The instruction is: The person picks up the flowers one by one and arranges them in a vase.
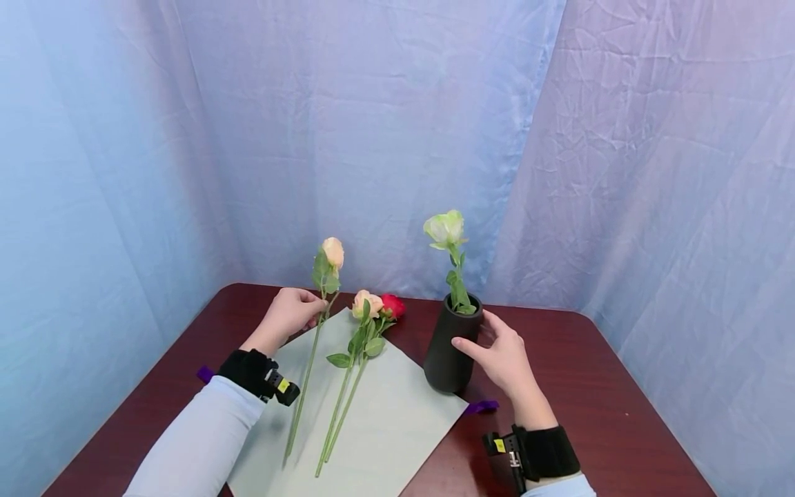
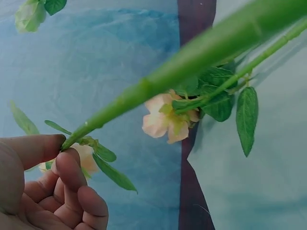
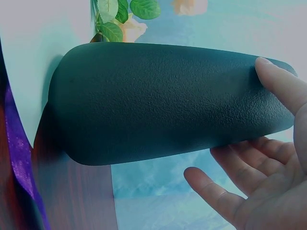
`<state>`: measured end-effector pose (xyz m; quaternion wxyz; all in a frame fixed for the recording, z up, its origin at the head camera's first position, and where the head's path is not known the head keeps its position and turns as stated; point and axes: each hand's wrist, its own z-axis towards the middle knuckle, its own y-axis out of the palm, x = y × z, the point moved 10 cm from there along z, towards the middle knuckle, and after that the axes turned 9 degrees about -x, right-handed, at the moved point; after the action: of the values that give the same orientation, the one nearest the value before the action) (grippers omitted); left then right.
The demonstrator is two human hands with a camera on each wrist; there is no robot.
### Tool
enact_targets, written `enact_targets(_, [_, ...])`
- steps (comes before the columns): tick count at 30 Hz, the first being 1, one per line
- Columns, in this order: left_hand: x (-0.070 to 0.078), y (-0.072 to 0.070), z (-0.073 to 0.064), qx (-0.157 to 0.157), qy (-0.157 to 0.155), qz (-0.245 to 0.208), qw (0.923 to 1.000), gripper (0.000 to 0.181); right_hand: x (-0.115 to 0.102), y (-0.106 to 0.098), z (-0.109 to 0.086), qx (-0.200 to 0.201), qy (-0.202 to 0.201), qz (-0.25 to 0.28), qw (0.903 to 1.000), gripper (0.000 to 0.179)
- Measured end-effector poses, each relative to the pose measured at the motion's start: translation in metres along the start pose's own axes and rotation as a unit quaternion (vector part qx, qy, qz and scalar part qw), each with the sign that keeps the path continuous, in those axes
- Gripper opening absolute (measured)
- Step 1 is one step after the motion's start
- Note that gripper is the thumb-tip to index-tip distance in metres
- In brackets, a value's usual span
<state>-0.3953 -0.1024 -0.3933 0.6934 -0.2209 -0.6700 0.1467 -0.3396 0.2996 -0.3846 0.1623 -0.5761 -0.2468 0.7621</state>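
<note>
My left hand pinches the green stem of a peach rose between thumb and forefinger, just below its leaves. The bloom points up and away, and the stem slants down over the pale paper. On the right, my right hand grips the black vase near its top, thumb in front and fingers behind. A white-green rose stands in the vase, its lower stem hidden inside. Between the hands, another peach rose and a red rose lie on the paper.
The pale paper lies cornerwise on a dark red-brown table. Purple ribbon sticks out at the paper's right corner, and a purple end shows at the left. A blue-lilac curtain hangs behind the table's far edge.
</note>
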Motion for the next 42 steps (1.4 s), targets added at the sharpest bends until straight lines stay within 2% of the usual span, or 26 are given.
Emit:
enact_targets(12, [0.02, -0.008, -0.01, 0.024, 0.042, -0.027, 0.9984, 0.024, -0.002, 0.0, -0.001, 0.002, -0.002, -0.005, 1.0, 0.083])
enact_targets(27, [0.048, -0.009, -0.02, 0.03, 0.081, -0.073, 0.9936, 0.023, -0.001, 0.0, 0.0, 0.001, 0.001, -0.003, 1.0, 0.085])
enact_targets(35, [0.057, -0.009, -0.024, 0.034, 0.102, -0.098, 0.9894, 0.025, 0.0, 0.0, 0.0, 0.001, 0.002, -0.004, 1.0, 0.085])
enact_targets(42, [0.06, -0.012, -0.028, 0.047, 0.106, -0.125, 0.9853, 0.029, -0.002, 0.0, -0.001, -0.001, 0.001, -0.001, 1.0, 0.085])
